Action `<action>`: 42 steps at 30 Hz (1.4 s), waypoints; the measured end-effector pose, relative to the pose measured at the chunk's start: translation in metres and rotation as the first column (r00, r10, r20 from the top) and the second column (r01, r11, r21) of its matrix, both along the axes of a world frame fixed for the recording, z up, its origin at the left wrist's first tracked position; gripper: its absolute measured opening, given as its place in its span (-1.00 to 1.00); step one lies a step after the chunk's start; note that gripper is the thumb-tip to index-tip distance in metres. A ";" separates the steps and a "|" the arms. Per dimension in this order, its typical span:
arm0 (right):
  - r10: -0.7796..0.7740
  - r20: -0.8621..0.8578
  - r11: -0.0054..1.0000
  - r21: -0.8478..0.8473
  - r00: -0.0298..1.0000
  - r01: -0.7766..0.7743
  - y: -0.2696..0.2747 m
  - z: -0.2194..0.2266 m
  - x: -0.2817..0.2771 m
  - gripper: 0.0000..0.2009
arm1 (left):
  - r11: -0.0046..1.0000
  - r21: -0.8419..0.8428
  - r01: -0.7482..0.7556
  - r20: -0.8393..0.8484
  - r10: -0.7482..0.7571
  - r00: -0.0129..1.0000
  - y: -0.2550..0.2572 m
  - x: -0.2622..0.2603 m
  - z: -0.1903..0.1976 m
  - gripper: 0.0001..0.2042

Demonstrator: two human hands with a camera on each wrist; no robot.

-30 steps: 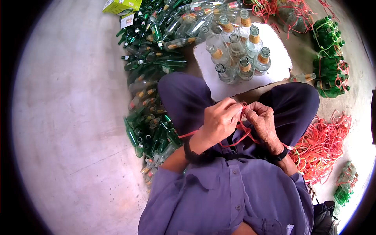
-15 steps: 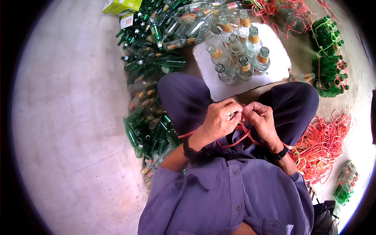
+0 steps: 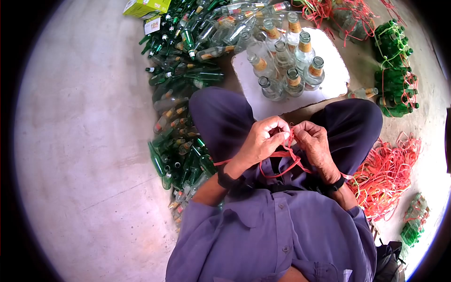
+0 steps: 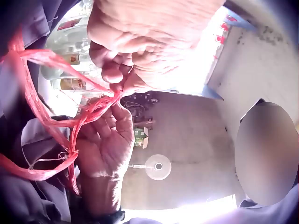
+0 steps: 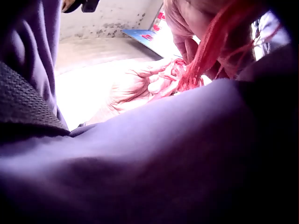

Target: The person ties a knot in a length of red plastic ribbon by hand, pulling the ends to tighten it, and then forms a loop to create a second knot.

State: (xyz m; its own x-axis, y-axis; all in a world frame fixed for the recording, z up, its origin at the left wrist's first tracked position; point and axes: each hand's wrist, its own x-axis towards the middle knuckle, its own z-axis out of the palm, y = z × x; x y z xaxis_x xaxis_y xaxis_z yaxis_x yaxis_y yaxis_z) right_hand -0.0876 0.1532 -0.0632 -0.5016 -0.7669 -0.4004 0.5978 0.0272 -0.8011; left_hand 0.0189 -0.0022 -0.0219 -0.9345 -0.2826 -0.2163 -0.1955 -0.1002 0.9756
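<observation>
Over the lap, both hands work on a red plastic twine. My left hand (image 3: 264, 140) pinches it between thumb and forefinger, their tips meeting at the strand in the left wrist view. Close beside it, my right hand (image 3: 315, 143) pinches the same red twine (image 3: 297, 162) with thumb and bent forefinger. A loop and loose strands of it hang below the fingers, and one end trails left across the left forearm. Tangled strands bunch between the fingertips in the right wrist view. Just beyond the hands, several clear glass bottles (image 3: 283, 55) stand upright on a white board (image 3: 334, 70).
Many green and clear bottles (image 3: 202, 75) lie heaped on the left. A pile of red twine (image 3: 383, 178) sits by the right knee. Bundles of green bottles (image 3: 397, 87) tied with twine stand at the right. A yellow-green box (image 3: 146, 6) is at the far left.
My left hand has turned, so its thumb and forefinger now show from above, where the back of the hand faced up before. The right hand stays almost in place, still gripping the twine.
</observation>
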 end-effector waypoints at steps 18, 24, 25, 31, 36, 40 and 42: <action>-0.063 0.257 0.984 -0.143 0.964 0.102 0.002 -0.017 -0.004 -0.86 | 0.982 -0.182 -0.051 0.075 0.066 0.995 -0.001 0.000 -0.010 -0.88; -0.073 0.254 0.988 -0.111 0.964 0.104 0.000 -0.012 -0.003 -0.85 | 0.994 -0.096 -0.043 0.042 0.047 0.998 0.002 0.000 -0.010 -0.87; -0.057 0.223 0.990 -0.112 0.973 0.083 -0.002 -0.012 -0.002 -0.85 | 0.994 -0.098 -0.044 0.041 0.048 0.998 0.002 -0.001 -0.010 -0.87; -0.010 0.185 0.989 -0.145 0.983 0.038 0.000 -0.016 -0.001 -0.82 | 0.995 -0.095 -0.023 0.158 0.038 0.987 0.005 -0.006 -0.004 -0.92; 0.036 0.250 0.976 -0.217 0.968 0.020 0.002 -0.017 -0.003 -0.82 | 0.988 -0.001 -0.153 0.073 0.153 0.986 0.007 -0.007 -0.003 -0.94; 0.063 0.340 0.968 -0.250 0.938 0.026 0.002 -0.009 -0.005 -0.81 | 0.983 0.030 -0.181 0.081 0.178 0.981 0.006 -0.008 -0.002 -0.90; 0.041 0.340 0.967 -0.250 0.940 0.048 0.001 -0.007 -0.003 -0.81 | 0.986 -0.021 -0.167 0.063 0.168 0.984 0.008 -0.007 -0.007 -0.90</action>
